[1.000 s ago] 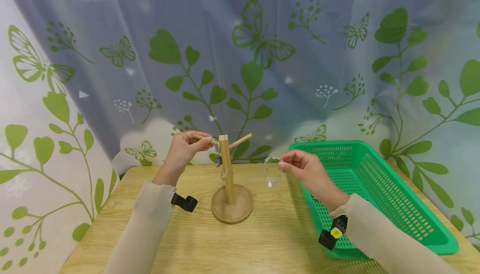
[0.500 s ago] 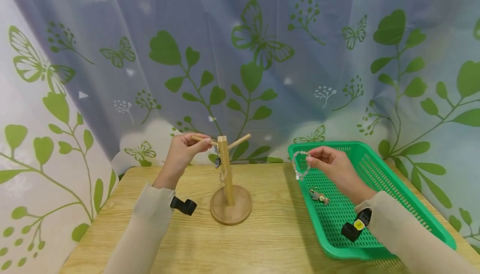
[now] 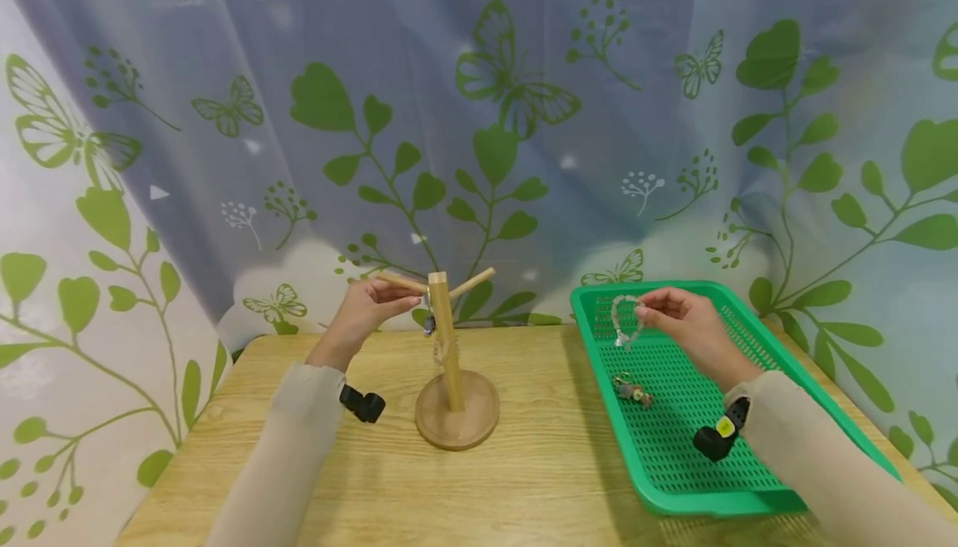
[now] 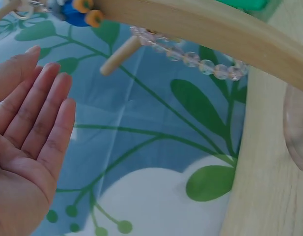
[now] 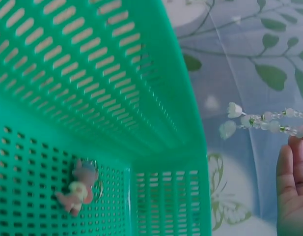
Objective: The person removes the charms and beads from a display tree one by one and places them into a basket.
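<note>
Two bare hands are reaching over a wood-grain tabletop (image 3: 524, 480). Leftmost, the left hand (image 3: 359, 314) is hovering at 8 o'clock from the top of a wooden peg stand (image 3: 453, 385); its fingers are extending loosely and holding nothing, and whether they are touching the left peg (image 3: 400, 282) is hard to tell. A blue-and-orange figure keychain (image 3: 429, 325) is hanging from that peg, close to the post. Lower on the stand, at 6 o'clock from its top, a clear beaded bracelet (image 4: 190, 59) is hanging, while the right peg (image 3: 475, 282) is pointing toward 2 o'clock. At the stand's 3 o'clock, a green perforated basket (image 3: 718, 504) is sitting, a toy-figure keychain (image 5: 78, 189) lying inside at 9 o'clock. At the basket's 10 o'clock in the head view, a flower-charm bracelet (image 5: 274, 127) is dangling from the right hand (image 3: 696, 331), whose thumb and fingers are pinching its 2 o'clock side.
</note>
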Motion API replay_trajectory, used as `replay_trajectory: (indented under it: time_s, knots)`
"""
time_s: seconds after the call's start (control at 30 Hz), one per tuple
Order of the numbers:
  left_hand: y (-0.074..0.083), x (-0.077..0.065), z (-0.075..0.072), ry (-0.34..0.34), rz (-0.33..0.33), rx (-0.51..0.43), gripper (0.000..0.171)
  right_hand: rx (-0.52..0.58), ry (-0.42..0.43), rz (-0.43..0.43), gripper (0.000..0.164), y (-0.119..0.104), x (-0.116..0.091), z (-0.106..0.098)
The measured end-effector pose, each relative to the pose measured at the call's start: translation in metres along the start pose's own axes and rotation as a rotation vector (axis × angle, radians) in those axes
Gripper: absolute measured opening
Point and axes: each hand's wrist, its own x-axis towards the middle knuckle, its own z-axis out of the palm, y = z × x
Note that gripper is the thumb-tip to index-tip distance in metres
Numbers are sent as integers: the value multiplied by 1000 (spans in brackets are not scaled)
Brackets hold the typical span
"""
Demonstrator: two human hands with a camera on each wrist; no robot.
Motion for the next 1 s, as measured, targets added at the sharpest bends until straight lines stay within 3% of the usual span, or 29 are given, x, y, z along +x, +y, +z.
replay_trajectory:
  time_s: [0.17, 0.43, 0.63, 1.0]
  knots:
    - [-6, 9, 5, 10, -14, 34, 29, -38, -13, 34, 37, 9, 1, -7]
    - [-14, 20, 12, 4, -123, 164, 30, -94, -49, 81, 40, 22, -3, -17]
    - [-20, 27, 16, 16, -115, 154, 29, -147, -71, 114, 42, 27, -4, -25]
    - [-31, 36, 23, -22, -90, 117, 31, -170, -105, 154, 45, 39, -9, -32]
